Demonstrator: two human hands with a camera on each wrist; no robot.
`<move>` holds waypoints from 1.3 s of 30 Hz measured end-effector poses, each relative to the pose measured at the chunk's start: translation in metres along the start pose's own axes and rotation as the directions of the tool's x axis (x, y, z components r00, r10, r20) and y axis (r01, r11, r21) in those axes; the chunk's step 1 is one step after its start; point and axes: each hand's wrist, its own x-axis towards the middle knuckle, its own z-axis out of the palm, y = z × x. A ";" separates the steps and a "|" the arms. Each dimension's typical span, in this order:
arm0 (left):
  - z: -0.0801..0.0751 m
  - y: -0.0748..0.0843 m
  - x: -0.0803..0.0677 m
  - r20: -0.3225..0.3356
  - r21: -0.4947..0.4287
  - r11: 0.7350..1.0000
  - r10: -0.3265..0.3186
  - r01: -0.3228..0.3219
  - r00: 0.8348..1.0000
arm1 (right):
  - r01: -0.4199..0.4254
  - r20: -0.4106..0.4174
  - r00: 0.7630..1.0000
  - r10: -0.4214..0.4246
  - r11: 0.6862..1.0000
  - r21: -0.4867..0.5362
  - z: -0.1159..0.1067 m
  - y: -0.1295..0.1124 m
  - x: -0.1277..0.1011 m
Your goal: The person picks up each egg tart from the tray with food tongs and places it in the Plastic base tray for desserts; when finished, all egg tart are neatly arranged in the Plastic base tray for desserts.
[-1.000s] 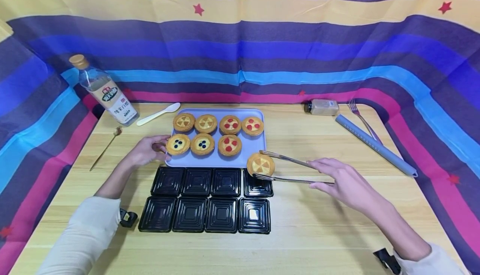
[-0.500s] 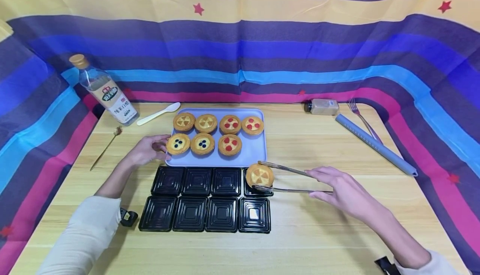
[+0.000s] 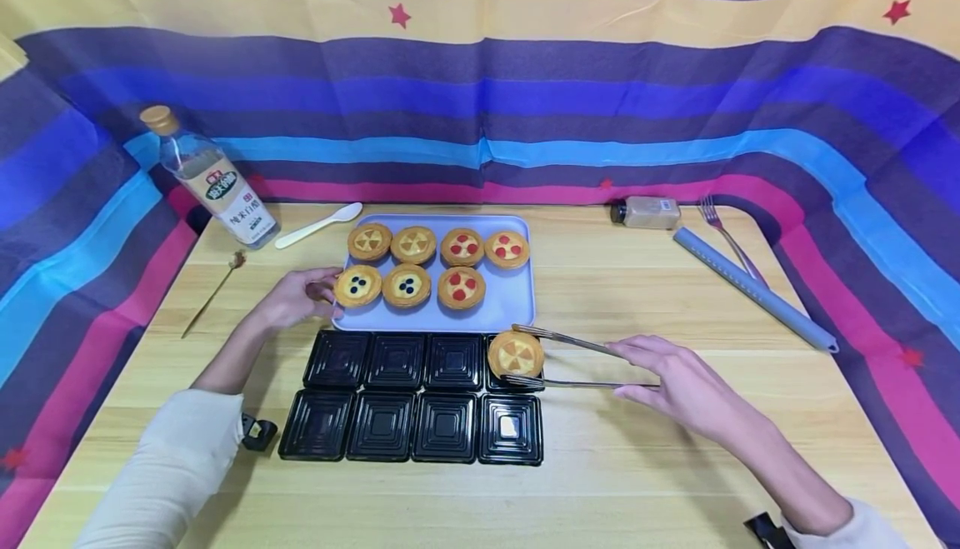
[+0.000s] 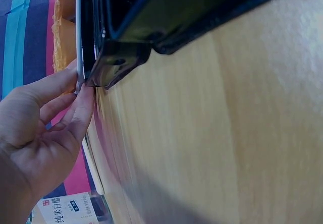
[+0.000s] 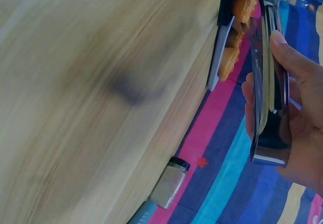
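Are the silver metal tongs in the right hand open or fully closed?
Open. In the head view, the two arms of the silver metal tongs stand apart, with a round golden-brown tart between them.

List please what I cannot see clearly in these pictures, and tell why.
- Head view: floor of the black box below the tart in the tongs; the tart covers it.
- Head view: closed end of the tongs; right hand hides it.
- Head view: print on the small jar; too small.
- Right wrist view: rest of the bar; the bottom edge cuts it off.
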 end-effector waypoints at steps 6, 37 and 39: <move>0.000 0.001 0.001 0.001 0.011 1.000 0.004 -0.004 1.000 | -0.021 0.005 1.000 0.021 1.000 -0.001 0.001 -0.002 0.000; -0.001 0.000 0.001 -0.003 0.024 1.000 -0.002 0.002 1.000 | -0.021 0.001 1.000 0.021 0.998 0.055 -0.011 -0.007 0.022; -0.001 0.000 0.001 -0.003 0.026 1.000 0.001 -0.001 1.000 | -0.016 -0.010 1.000 0.016 0.999 0.047 -0.012 -0.005 0.027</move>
